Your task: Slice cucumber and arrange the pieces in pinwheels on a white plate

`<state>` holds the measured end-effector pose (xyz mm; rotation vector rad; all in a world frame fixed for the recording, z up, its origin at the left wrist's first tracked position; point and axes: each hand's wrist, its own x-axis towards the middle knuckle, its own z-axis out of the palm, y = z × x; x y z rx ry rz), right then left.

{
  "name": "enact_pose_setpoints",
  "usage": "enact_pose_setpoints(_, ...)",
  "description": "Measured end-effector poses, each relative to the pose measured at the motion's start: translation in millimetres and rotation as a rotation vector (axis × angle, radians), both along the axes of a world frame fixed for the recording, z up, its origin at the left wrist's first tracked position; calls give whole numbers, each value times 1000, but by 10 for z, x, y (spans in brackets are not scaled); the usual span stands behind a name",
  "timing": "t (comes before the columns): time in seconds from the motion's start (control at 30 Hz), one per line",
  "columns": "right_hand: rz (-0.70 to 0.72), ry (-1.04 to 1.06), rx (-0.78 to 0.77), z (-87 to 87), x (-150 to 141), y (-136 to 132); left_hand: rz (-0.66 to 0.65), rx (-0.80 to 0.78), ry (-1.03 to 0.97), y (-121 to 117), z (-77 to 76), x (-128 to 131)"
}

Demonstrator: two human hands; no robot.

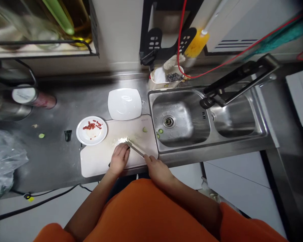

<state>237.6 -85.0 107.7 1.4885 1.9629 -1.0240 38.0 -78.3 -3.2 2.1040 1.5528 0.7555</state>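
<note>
My left hand (120,159) is closed, fingers curled, over a dark green piece that looks like cucumber (109,164); most of it is hidden under the palm. My right hand (158,168) grips the handle of a kitchen knife (135,149). The blade reaches left across to the fingertips of my left hand. Both hands are over the near part of a white cutting board (96,163). A wet, shiny patch lies beyond the blade, and a cucumber slice (144,129) rests near the board's right edge.
A small white plate (80,136) with red goji-like berries overlaps the board's left corner. Behind the board sits a square white plate (125,102). A double steel sink (184,114) is at right, with cucumber slices (160,131) inside. A dark green cucumber end (67,135) and plastic bag (6,158) lie left.
</note>
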Motion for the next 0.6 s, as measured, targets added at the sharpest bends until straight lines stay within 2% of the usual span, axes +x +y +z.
enact_pose_setpoints(0.6,14,6,-55,45,52,43,-11,20,9,4,20,1)
